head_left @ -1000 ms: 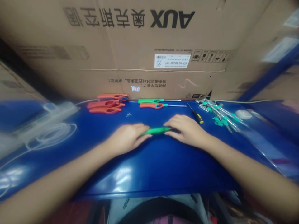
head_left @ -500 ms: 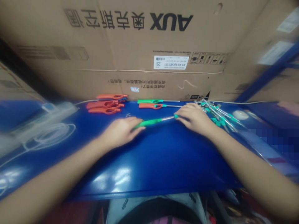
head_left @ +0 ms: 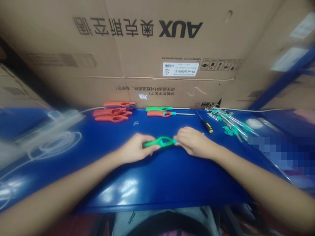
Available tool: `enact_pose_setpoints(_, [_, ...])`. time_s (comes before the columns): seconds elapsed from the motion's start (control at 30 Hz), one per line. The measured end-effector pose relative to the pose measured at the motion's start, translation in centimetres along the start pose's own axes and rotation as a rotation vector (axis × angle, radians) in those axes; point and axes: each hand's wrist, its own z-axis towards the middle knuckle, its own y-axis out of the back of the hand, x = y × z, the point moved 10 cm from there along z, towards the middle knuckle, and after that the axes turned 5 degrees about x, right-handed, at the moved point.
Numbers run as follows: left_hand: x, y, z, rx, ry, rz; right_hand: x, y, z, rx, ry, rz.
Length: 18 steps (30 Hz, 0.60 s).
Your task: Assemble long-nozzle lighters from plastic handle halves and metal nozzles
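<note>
A green long-nosed lighter [head_left: 163,142] lies across the space between my hands, above the blue table. My left hand [head_left: 139,147] is closed around its handle end, thumb along the near side. At the other end, my right hand [head_left: 190,141] pinches the teal front part, and its fingers hide whatever of the metal tube lies there. Beyond them, a finished-looking green lighter [head_left: 158,108] and an orange lighter [head_left: 158,113] lie side by side, metal tubes pointing right. A screwdriver [head_left: 208,126] with a black and yellow handle lies past my right hand.
Several orange lighter bodies [head_left: 113,112] are piled at the back left. Metal tubes with teal parts [head_left: 230,123] lie heaped at the right. A white power strip [head_left: 56,123] and coiled cable [head_left: 59,144] sit left. Cardboard [head_left: 137,46] walls the back.
Both hands have come nearer to me with the green lighter. My right hand has slid left toward its body, so the metal tube no longer shows and the screwdriver is uncovered.
</note>
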Motion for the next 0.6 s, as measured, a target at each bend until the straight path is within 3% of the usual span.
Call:
enact_pose_setpoints(0.13, [-0.4,0.0,-0.1,0.035,-0.053,-0.007,0.7,0.2,0.0,0.000,0.014,0.008])
enact_pose_setpoints(0.37, [-3.2,0.0,-1.3,-0.052,-0.325,0.430,0.8,-0.6,-0.1,0.029,-0.030,0.127])
enact_pose_setpoints(0.6, [-2.6,-0.3,-1.3,-0.133,-0.295,0.535,-0.4,-0.9,0.0,0.039,-0.084,0.062])
